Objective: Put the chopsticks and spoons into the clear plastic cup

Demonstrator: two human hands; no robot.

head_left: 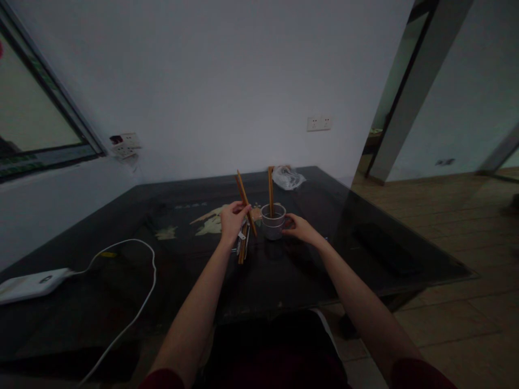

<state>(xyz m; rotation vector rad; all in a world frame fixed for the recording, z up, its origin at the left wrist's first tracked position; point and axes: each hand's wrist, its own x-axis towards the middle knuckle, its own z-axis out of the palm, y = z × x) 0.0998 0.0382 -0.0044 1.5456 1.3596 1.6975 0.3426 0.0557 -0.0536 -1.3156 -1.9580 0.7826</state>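
Note:
Wooden chopsticks (245,190) stand tilted in my left hand (232,220), pinched between thumb and fingers. Just below that hand, more chopsticks (242,253) and some thin silvery utensils (247,237) lie on the table. A grey metal cup (272,230) stands upright to the right of them, with chopsticks (271,189) leaning inside it. My right hand (298,227) curls round the cup's right side, thumb and fingers against its wall. The cup's base is hard to make out in the dim light.
The dark glossy table (186,281) has a pale printed pattern. A clear plastic bag (287,178) lies at the back by the wall. On the left, a white device (34,285) trails a white cable (152,281). A dark flat object (385,248) lies on the right.

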